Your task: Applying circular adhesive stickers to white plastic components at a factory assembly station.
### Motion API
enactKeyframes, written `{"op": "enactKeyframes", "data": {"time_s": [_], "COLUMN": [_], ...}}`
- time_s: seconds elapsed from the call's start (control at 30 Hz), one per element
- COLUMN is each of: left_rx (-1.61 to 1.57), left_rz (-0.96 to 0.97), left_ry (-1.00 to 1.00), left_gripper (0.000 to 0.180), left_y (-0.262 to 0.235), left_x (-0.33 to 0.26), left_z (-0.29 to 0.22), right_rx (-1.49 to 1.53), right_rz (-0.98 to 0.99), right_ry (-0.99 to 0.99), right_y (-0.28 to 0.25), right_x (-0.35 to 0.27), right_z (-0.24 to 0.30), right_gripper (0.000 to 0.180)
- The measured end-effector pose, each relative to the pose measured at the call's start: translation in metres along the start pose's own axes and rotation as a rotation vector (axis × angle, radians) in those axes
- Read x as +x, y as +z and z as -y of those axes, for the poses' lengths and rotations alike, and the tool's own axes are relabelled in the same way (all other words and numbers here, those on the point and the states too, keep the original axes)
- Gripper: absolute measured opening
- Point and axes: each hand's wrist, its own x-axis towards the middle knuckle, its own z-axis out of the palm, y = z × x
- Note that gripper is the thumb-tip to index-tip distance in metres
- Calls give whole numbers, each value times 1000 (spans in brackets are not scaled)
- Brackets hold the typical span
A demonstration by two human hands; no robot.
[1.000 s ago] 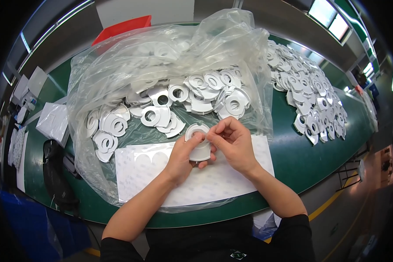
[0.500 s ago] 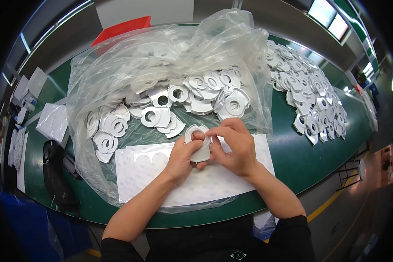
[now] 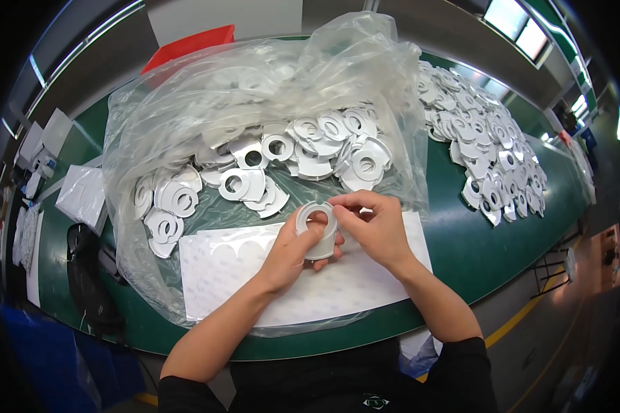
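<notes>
My left hand [image 3: 287, 255] is closed around a flat white plastic part [image 3: 318, 246] with a round hole and a flared lower end. Its thumb lies over the edge of the hole, and fingertips show beneath the part. At the part's upper right rim, my right hand [image 3: 375, 230] has thumb and index finger pinched together; whatever is between them is too small to make out. Below both hands lies a white sheet [image 3: 231, 296] with faint marks and rounded outlines near its upper left edge.
A large clear plastic bag [image 3: 207, 113] lies beyond the sheet, with many similar parts [image 3: 244, 184] in its mouth. More parts [image 3: 486, 144] are heaped at the right of the green table [image 3: 461, 244]. A red bin [image 3: 189, 47] stands behind; a black bag [image 3: 89, 282] lies left.
The white part has turned to face upward more, showing its hole more fully. My right fingers have closed from a looser spread to a pinch at its rim.
</notes>
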Motion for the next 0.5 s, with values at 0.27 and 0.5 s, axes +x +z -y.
{"op": "enactKeyframes", "data": {"time_s": [0.27,0.5], "left_rx": [58,167], "left_rz": [85,124], "left_ry": [-8,-31], "left_gripper": [24,29], "left_y": [-1,5], "left_x": [-2,-5], "left_z": [0,-6], "right_rx": [-115,-302], "right_rz": [6,-47], "right_ry": [65,-7], "right_y": [-1,-4], "right_x": [0,1], "right_z": [6,0], "right_gripper": [14,13]}}
